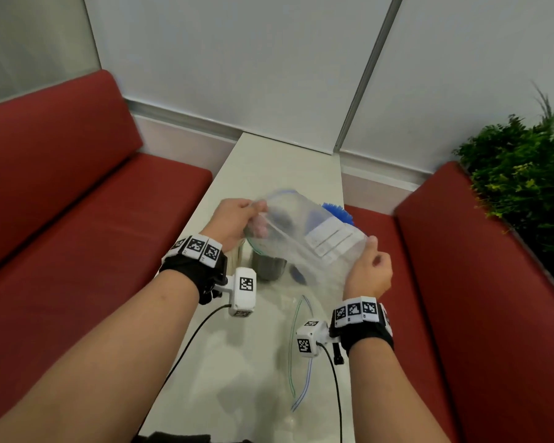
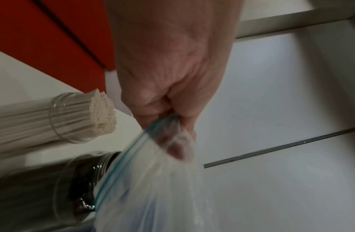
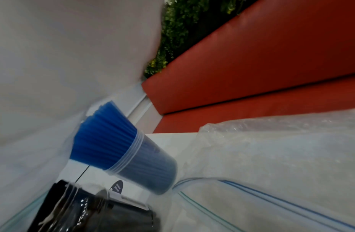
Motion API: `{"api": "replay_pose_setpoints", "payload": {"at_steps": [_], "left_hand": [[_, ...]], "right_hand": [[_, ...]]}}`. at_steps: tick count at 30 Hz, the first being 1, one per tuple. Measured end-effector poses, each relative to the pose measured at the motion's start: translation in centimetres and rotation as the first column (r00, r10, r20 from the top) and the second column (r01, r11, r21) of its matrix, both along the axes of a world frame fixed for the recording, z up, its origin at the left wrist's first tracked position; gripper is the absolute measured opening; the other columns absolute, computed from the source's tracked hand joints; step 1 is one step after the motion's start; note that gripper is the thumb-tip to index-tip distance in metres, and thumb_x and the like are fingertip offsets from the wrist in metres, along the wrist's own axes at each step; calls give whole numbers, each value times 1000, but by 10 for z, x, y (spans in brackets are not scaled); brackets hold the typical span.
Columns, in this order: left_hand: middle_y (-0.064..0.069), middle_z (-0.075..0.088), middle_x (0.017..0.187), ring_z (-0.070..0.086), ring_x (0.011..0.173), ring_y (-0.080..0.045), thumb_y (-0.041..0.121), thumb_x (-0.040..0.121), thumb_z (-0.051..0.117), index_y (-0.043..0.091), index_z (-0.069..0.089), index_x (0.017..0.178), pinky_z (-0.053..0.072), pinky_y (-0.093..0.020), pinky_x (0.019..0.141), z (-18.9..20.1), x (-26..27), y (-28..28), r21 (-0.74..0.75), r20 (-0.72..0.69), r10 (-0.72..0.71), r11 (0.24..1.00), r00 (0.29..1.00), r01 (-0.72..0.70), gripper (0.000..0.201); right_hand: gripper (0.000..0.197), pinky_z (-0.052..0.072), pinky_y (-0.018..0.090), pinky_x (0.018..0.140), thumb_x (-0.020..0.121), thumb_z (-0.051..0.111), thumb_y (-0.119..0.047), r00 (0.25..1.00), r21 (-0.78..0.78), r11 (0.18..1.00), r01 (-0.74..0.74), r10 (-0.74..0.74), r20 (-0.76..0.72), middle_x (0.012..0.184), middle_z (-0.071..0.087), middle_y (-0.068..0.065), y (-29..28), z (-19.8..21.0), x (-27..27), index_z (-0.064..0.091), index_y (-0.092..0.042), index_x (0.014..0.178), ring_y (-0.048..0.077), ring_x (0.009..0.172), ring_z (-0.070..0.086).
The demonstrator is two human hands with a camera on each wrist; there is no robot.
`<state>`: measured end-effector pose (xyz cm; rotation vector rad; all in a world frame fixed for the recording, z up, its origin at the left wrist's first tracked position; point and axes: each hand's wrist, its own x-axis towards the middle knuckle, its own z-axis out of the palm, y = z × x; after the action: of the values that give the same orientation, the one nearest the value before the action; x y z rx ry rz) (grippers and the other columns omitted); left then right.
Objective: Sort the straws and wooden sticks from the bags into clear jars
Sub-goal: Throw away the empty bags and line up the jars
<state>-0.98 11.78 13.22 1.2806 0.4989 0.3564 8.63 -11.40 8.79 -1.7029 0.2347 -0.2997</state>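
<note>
Mid-frame over the white table (image 1: 269, 161), both hands are holding up a clear zip bag (image 1: 304, 238) w/ nothing visible inside, so prob. light, limp & slippery, best pinched at the stiffer zip rim, left hand (image 1: 234, 222) clenching that rim, right hand (image 1: 370, 270) pinching the bag's far end, jars below w/ blue straws (image 3: 105, 141), white straws (image 2: 101, 113).

The table (image 1: 263, 174) was white and glossy. Above it the held bag (image 1: 304, 238) was clear, with a teal zip line and a white label panel ruled in pale lines. On the table, one jar (image 3: 144, 163) held bright blue straws (image 3: 105, 141), another jar (image 2: 59, 116) cream-white straws (image 2: 102, 113), and a third jar (image 1: 267, 266) looked black. A second clear bag (image 1: 298, 340) on the table showed green and blue stripes. Benches (image 1: 77, 199) flanking the table were deep red; the wrist bands (image 1: 199, 247) were white with black square codes.
</note>
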Motion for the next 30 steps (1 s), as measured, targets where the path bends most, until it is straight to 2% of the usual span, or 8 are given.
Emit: {"api": "replay_pose_setpoints", "payload": {"at_steps": [7, 12, 15, 19, 22, 24, 27, 30], "left_hand": [[8, 33, 45, 28, 40, -8, 40, 95, 61, 7, 73, 87, 26, -18, 40, 11, 12, -14, 201, 170, 271, 932, 948, -302, 36], [14, 41, 47, 32, 46, -4, 54, 84, 68, 8, 71, 72, 31, -17, 48, 38, 9, -20, 462, 113, -65, 887, 991, 6, 48], [4, 52, 57, 42, 54, -6, 59, 80, 70, 13, 69, 63, 36, -15, 55, 54, 12, -27, 513, 20, -306, 820, 952, 253, 49], [9, 61, 68, 54, 65, -4, 55, 88, 63, 23, 72, 71, 46, -17, 68, 54, 16, -21, 318, 179, -222, 935, 959, 157, 38], [6, 68, 102, 64, 95, -7, 66, 88, 53, 28, 65, 119, 50, -36, 95, 40, 15, -6, 161, 170, -17, 987, 985, -11, 50], [-3, 60, 132, 60, 120, -21, 82, 75, 51, 33, 39, 144, 46, -50, 103, 23, 9, 0, -19, 29, -189, 982, 982, 190, 86], [-13, 60, 135, 60, 121, -32, 68, 79, 63, 21, 48, 140, 52, -47, 94, -1, -6, -12, -206, -53, -557, 818, 829, 537, 79], [-15, 72, 113, 73, 84, -27, 29, 84, 76, 8, 73, 110, 58, -28, 59, -12, -5, -23, -53, -223, -478, 876, 850, 479, 34]], "right_hand": [[18, 40, 31, 67, 90, 68, -20, 976, -6, 998, -70, 67, -207, 81, 55, 5, -20, -39, -6, 52, -13, 85, 23, 70, 49], [39, 50, 37, 92, 85, 69, -25, 923, 111, 938, -329, 344, -171, 118, 65, -4, -28, -28, 2, 55, -23, 122, 14, 105, 63], [59, 45, 26, 91, 77, 71, -61, 560, 108, 592, -799, 797, -228, 126, 66, -23, -15, 0, 2, 60, -38, 130, -7, 112, 62], [44, 55, 39, 96, 95, 62, -41, 194, 236, 312, -920, 888, -417, 128, 69, -2, -6, -2, 1, 60, -26, 136, 19, 112, 69], [27, 61, 35, 71, 90, 68, -6, 273, 501, 367, -784, 928, -253, 105, 76, 9, -11, -14, 2, 71, -11, 116, 21, 89, 75], [24, 62, 35, 66, 91, 62, 3, 439, 590, 446, -672, 883, -167, 103, 75, 13, -15, -17, 8, 68, -5, 113, 25, 84, 74], [31, 63, 39, 66, 90, 62, 6, 579, 619, 527, -583, 803, -139, 102, 75, 14, -16, -22, 20, 64, -13, 115, 27, 81, 74], [46, 60, 44, 79, 87, 66, 6, 634, 588, 569, -575, 764, -120, 111, 74, 17, -25, -25, 29, 59, -18, 126, 29, 90, 74]]}}
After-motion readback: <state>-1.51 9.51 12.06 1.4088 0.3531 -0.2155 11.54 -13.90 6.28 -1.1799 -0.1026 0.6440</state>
